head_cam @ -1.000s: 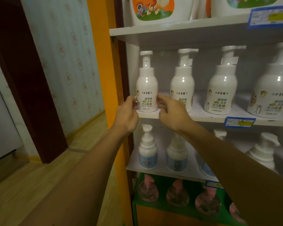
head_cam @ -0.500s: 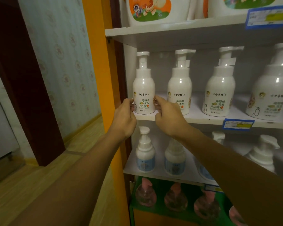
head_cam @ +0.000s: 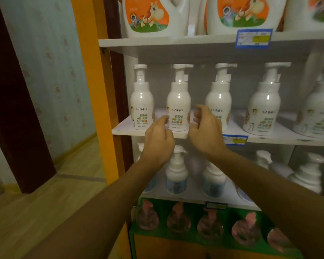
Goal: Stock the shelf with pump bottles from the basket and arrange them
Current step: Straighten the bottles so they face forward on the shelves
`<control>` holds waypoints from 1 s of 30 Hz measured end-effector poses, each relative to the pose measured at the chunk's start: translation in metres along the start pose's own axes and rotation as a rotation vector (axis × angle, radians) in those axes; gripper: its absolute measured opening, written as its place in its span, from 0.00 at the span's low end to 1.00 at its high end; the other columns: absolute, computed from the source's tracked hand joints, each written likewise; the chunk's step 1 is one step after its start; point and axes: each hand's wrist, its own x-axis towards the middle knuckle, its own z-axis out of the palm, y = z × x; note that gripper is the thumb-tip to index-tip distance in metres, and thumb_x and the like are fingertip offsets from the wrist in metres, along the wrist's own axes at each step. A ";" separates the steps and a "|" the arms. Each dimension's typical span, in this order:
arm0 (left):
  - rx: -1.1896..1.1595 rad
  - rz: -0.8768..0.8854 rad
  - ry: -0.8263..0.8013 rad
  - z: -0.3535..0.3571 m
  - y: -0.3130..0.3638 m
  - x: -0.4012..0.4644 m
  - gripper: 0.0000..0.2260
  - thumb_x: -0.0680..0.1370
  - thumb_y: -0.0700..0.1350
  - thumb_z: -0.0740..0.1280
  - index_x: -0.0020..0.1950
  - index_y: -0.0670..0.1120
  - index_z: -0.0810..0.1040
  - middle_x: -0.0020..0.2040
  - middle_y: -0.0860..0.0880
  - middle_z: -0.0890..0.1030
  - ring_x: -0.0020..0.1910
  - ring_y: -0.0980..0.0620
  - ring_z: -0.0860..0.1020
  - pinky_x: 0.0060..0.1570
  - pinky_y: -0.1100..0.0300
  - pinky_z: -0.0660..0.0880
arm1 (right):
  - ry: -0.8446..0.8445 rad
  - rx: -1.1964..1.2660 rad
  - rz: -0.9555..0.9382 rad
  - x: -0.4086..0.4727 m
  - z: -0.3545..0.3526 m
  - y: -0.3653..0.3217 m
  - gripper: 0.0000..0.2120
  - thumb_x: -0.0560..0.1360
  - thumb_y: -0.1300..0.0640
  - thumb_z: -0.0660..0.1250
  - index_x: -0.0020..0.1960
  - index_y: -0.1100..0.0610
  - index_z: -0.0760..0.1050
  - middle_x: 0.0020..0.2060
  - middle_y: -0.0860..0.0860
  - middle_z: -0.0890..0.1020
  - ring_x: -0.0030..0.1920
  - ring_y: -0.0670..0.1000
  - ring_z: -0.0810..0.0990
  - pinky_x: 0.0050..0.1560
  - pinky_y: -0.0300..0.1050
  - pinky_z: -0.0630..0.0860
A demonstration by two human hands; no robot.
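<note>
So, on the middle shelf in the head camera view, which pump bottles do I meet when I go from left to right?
leftmost bottle → second bottle, between the left hand and right hand → third bottle → fourth bottle → fifth bottle, cut off by the right edge.

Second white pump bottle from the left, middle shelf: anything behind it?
Behind the second bottle only the grey back panel shows. Both hands cover its lower sides, hiding what's there.

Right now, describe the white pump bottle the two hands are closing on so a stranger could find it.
Find the middle white shelf board, under the big orange-labelled jugs. The white pump bottle with the green-and-orange label stands second from its left end. Unlike its lookalike neighbours, it sits between the left hand and right hand.
</note>
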 end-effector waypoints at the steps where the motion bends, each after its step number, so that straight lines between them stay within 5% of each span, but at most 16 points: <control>1: -0.020 -0.052 -0.030 0.002 0.002 0.003 0.14 0.79 0.38 0.58 0.65 0.45 0.70 0.64 0.47 0.76 0.59 0.54 0.74 0.55 0.68 0.69 | -0.076 -0.008 0.034 0.004 -0.002 0.002 0.22 0.75 0.68 0.64 0.67 0.60 0.66 0.61 0.56 0.77 0.61 0.54 0.77 0.49 0.37 0.69; 5: -0.055 -0.205 -0.155 0.006 0.000 0.015 0.14 0.78 0.36 0.58 0.63 0.43 0.70 0.64 0.45 0.76 0.59 0.48 0.75 0.52 0.63 0.71 | -0.238 -0.065 0.039 0.017 0.003 0.008 0.21 0.72 0.69 0.67 0.63 0.59 0.69 0.60 0.56 0.78 0.60 0.56 0.77 0.51 0.42 0.73; 9: -0.028 -0.163 -0.223 0.006 -0.006 0.015 0.19 0.77 0.34 0.56 0.67 0.44 0.69 0.63 0.44 0.77 0.58 0.46 0.75 0.60 0.55 0.75 | -0.261 -0.170 -0.023 0.022 0.005 0.012 0.22 0.71 0.68 0.68 0.63 0.59 0.70 0.59 0.56 0.79 0.59 0.56 0.78 0.52 0.42 0.74; 14: 0.048 -0.081 -0.189 0.008 -0.012 0.009 0.20 0.77 0.33 0.56 0.68 0.45 0.69 0.63 0.45 0.76 0.52 0.55 0.71 0.57 0.67 0.66 | -0.272 -0.194 -0.067 0.020 0.001 0.014 0.23 0.71 0.68 0.68 0.64 0.59 0.70 0.60 0.55 0.79 0.60 0.56 0.78 0.53 0.40 0.72; 30: 0.084 -0.036 -0.120 0.008 -0.012 0.001 0.19 0.78 0.34 0.56 0.69 0.44 0.69 0.64 0.45 0.77 0.58 0.48 0.75 0.60 0.62 0.72 | -0.259 -0.222 -0.082 0.016 0.001 0.012 0.21 0.73 0.66 0.67 0.64 0.60 0.69 0.60 0.56 0.78 0.60 0.56 0.78 0.56 0.45 0.76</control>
